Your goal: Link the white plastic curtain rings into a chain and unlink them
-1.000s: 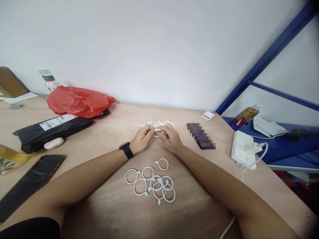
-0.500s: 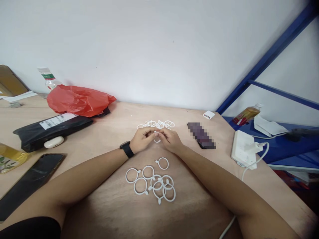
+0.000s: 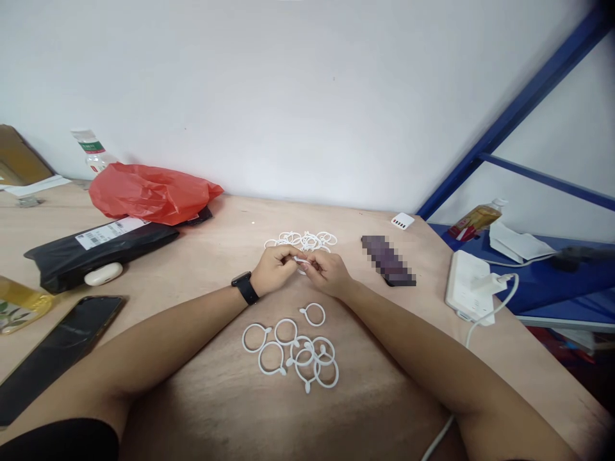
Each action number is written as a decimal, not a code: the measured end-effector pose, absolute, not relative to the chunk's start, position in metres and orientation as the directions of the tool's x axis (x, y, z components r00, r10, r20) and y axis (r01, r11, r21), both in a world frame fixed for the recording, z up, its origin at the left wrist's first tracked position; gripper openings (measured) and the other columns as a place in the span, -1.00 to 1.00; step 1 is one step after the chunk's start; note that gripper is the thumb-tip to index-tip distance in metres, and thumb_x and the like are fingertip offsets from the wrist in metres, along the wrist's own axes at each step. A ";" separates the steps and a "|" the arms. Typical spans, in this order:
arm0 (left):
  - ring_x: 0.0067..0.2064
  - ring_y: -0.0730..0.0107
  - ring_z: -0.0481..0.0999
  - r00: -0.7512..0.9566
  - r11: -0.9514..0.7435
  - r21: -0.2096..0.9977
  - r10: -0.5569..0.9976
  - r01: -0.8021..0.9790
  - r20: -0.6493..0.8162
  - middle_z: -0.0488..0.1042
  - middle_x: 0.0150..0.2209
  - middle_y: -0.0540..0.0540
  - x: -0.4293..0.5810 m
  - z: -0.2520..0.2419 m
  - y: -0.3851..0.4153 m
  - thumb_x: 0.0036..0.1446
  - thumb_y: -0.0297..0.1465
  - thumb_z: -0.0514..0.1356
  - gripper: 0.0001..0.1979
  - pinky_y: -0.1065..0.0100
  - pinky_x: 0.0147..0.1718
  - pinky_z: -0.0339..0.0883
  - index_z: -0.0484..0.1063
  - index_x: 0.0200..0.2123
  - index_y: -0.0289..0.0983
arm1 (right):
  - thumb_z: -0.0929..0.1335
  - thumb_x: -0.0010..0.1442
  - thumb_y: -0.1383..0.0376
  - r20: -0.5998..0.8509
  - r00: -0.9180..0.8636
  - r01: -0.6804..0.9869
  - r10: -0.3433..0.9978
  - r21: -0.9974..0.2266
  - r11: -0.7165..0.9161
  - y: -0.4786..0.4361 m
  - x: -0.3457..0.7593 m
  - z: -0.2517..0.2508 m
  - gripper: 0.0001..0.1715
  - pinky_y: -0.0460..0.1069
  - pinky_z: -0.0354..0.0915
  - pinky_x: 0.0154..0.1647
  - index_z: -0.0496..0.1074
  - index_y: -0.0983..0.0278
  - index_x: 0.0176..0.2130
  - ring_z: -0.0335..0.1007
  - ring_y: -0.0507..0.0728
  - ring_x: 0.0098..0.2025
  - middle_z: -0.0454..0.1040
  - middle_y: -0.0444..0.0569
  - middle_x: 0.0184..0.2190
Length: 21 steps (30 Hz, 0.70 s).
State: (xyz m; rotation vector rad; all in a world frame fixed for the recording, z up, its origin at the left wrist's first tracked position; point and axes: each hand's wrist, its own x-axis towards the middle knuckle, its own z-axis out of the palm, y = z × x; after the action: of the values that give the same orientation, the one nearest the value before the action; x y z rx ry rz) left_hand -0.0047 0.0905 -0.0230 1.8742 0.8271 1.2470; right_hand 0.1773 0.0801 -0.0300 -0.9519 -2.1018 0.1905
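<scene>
Over the middle of the table, my left hand [image 3: 277,267] and my right hand [image 3: 328,271] meet at the fingertips. Between them is a white plastic ring [image 3: 302,260], pinched from both sides; the fingers hide much of it. Just beyond the hands lies a pile of white rings [image 3: 310,241], partly covered by my fingers. Closer to me, several more white rings [image 3: 271,358], each with a small oval tab, lie flat and partly overlapping. One ring [image 3: 315,314] sits a little apart from that group. A black watch is on my left wrist.
To the left are a red plastic bag [image 3: 154,192], a black parcel [image 3: 106,250], a white case [image 3: 104,274], a phone [image 3: 62,349] and a bottle [image 3: 22,307]. On the right lie a pixelated phone [image 3: 388,259], a white charger [image 3: 402,221] and a power strip [image 3: 468,288] with a cable.
The ring between my fingertips has turned and now shows nearly edge-on. My right fingers have shifted slightly on it. The rings on the table have stayed put.
</scene>
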 end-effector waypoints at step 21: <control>-0.32 0.39 0.47 0.849 -0.883 0.450 0.338 0.136 0.406 0.49 -0.30 -0.09 -0.004 -0.022 0.074 0.07 -0.30 0.22 -0.83 0.40 -0.32 0.32 0.48 -0.29 -0.25 | 0.33 0.22 0.14 0.608 -0.126 0.597 0.784 -0.585 0.549 0.088 0.181 -0.029 -0.70 -0.09 0.16 -0.50 0.43 0.25 -0.11 0.17 0.01 -0.59 0.18 -0.26 -0.65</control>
State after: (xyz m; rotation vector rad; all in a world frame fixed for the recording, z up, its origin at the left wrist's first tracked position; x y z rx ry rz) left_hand -0.0041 0.0742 -0.0217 2.6149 0.3513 0.6803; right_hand 0.1811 0.0879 -0.0295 -1.1377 -1.8223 0.2433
